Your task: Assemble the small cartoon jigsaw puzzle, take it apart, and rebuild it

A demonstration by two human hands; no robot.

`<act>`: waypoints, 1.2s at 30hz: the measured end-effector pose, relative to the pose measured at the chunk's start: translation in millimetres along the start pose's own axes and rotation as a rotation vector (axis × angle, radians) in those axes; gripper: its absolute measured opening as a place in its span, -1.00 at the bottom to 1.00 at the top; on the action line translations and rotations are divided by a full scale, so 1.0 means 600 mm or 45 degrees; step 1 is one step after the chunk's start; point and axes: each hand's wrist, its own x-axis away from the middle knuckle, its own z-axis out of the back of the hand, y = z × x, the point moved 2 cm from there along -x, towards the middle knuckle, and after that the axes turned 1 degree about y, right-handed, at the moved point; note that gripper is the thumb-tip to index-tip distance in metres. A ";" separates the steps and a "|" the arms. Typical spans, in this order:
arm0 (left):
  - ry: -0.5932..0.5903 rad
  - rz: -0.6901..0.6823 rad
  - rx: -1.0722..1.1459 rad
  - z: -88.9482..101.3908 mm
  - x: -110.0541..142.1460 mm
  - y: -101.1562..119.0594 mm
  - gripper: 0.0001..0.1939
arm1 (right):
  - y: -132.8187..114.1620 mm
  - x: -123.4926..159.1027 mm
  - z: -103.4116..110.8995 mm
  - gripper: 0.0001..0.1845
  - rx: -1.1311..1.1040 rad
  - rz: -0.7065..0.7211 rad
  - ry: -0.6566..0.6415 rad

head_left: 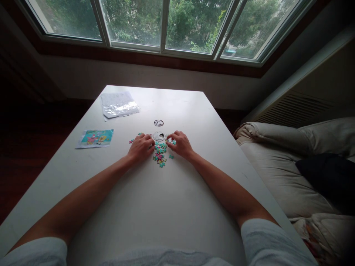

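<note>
Small jigsaw puzzle pieces (161, 148), mostly turquoise with some pink and yellow, lie in a loose pile between my hands. My left hand (141, 147) rests at the pile's left side, fingers curled down; what they hold, if anything, is too small to make out. Across from it, my right hand (180, 143) has its thumb and index finger closed around a small puzzle piece near the pile's upper right. A round, whitish disc-like thing (158, 136) lies between the hands, just beyond the pile. More pieces lie partly hidden beside both hands.
A white table (172, 207) carries everything. To the left lie a colourful cartoon picture sheet (97, 138) and papers in a clear plastic sleeve (119, 105). A round shiny thing (158, 123) lies farther back. A pale sofa (283, 170) stands right of the table.
</note>
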 end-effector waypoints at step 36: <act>0.210 0.482 -0.109 0.027 0.001 -0.151 -0.81 | 0.102 -0.002 0.014 -0.81 0.135 -0.316 0.060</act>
